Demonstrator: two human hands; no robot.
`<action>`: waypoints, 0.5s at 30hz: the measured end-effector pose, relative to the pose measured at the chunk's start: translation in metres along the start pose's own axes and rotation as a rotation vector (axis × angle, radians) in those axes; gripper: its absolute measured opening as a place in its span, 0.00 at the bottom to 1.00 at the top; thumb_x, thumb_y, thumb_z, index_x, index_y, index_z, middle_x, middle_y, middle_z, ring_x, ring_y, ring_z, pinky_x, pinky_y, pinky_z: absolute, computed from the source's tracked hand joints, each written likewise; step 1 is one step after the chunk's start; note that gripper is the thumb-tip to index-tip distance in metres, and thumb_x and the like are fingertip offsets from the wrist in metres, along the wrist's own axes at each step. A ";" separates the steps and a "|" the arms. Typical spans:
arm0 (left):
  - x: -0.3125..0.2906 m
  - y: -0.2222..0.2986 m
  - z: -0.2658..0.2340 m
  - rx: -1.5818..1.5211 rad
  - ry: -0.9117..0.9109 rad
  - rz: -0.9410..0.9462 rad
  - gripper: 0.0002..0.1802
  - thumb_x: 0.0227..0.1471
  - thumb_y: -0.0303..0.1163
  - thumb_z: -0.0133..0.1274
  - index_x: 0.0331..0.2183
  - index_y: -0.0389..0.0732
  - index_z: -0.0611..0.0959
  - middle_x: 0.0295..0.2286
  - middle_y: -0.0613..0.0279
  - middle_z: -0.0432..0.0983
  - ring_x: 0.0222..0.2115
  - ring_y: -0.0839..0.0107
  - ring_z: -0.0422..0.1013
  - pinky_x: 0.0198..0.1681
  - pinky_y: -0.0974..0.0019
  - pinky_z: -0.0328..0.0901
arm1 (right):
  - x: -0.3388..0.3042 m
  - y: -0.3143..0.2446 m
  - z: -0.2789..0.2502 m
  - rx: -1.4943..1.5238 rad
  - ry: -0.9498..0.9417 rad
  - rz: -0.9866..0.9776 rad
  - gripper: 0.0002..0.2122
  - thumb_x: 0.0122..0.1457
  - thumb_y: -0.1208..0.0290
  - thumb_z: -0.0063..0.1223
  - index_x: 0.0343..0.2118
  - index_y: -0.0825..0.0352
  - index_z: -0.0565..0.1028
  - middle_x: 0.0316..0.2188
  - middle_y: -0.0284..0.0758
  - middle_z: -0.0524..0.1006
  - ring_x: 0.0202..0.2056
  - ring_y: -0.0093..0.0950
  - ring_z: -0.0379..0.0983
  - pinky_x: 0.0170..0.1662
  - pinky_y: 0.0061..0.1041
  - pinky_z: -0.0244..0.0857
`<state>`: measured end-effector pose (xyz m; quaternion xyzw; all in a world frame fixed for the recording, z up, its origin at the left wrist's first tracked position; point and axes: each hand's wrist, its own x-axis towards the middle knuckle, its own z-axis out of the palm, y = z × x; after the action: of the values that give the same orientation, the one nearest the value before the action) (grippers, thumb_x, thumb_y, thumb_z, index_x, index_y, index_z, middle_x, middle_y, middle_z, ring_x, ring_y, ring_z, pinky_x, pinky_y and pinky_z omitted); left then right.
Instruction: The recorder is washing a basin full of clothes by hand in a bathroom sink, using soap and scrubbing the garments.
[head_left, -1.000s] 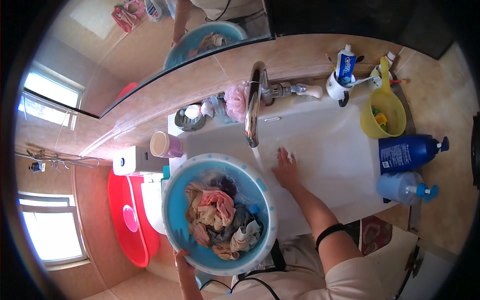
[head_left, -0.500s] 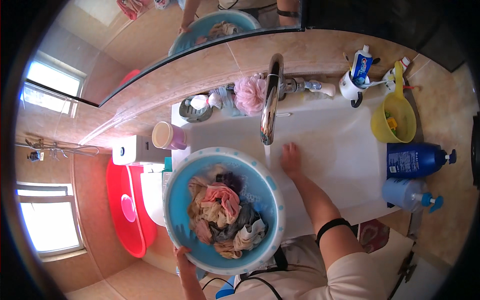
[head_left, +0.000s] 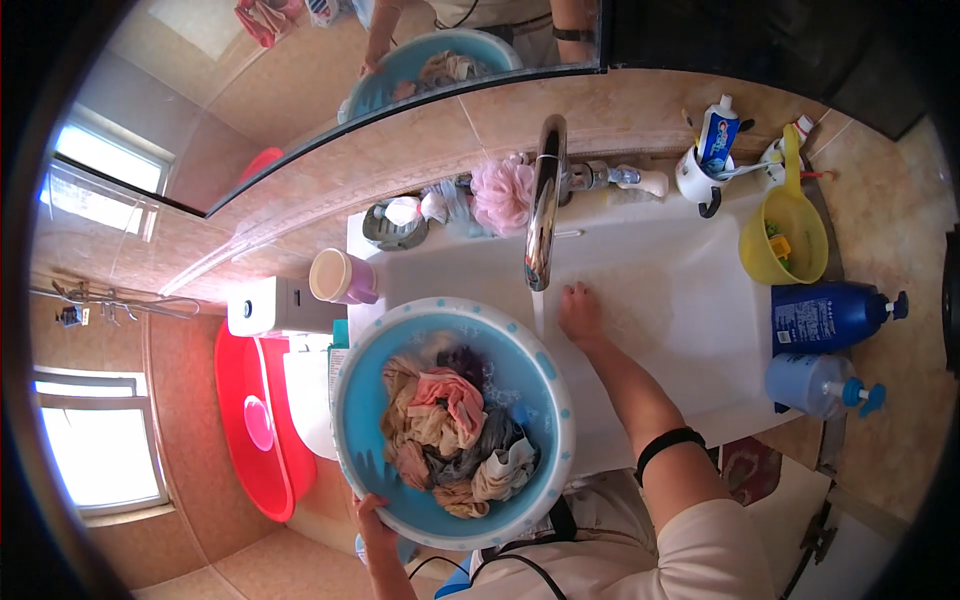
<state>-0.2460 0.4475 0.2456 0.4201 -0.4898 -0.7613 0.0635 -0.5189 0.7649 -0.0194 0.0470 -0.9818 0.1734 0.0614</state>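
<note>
A blue basin with a pale, dotted rim stands tilted at the sink's left front, partly over its edge. Inside, a heap of wet clothes in beige, pink, grey and dark purple sits in slightly foamy water. My left hand grips the basin's rim at the lower left, fingers curled on its outside. My right hand rests in the white sink, holding nothing, its fingers stretched out beside the thin water stream. That stream runs from the chrome tap down next to the basin's far right rim.
Along the back ledge are a soap dish, a pink bath puff and a toothbrush mug. On the right stand a yellow dipper and two pump bottles, dark blue and clear. A purple cup stands at the left.
The view has shifted slightly. My right hand has edged a little toward the tap. My left hand keeps its grip on the basin, and the clothes lie as before.
</note>
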 end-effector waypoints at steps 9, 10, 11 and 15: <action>0.002 0.000 -0.002 0.027 -0.019 0.004 0.28 0.26 0.20 0.42 0.39 0.36 0.72 0.31 0.56 0.71 0.30 0.62 0.69 0.36 0.65 0.68 | 0.010 -0.062 -0.006 1.066 -0.280 0.380 0.08 0.51 0.69 0.49 0.31 0.66 0.77 0.26 0.38 0.77 0.30 0.28 0.74 0.35 0.27 0.66; 0.003 0.000 -0.003 0.023 -0.019 0.022 0.28 0.26 0.21 0.42 0.39 0.36 0.72 0.31 0.56 0.71 0.31 0.62 0.69 0.36 0.65 0.68 | 0.011 -0.066 -0.008 1.135 -0.312 0.087 0.10 0.52 0.67 0.50 0.34 0.66 0.77 0.28 0.36 0.77 0.31 0.26 0.73 0.35 0.25 0.66; 0.004 -0.001 -0.003 0.025 -0.024 0.024 0.28 0.26 0.21 0.42 0.39 0.36 0.72 0.31 0.56 0.71 0.31 0.62 0.69 0.36 0.65 0.68 | 0.011 -0.070 -0.011 1.187 -0.338 -0.211 0.12 0.53 0.65 0.51 0.37 0.65 0.77 0.30 0.35 0.77 0.31 0.23 0.73 0.36 0.23 0.66; 0.002 -0.001 -0.003 0.010 -0.026 0.016 0.28 0.27 0.21 0.42 0.40 0.35 0.71 0.31 0.56 0.71 0.31 0.62 0.69 0.36 0.64 0.68 | 0.010 -0.099 -0.063 1.528 -0.363 -0.115 0.13 0.55 0.64 0.50 0.38 0.67 0.76 0.32 0.32 0.77 0.32 0.22 0.72 0.37 0.21 0.66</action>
<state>-0.2451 0.4444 0.2430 0.4068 -0.4976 -0.7636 0.0613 -0.5105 0.6936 0.0740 0.1547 -0.5812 0.7865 -0.1405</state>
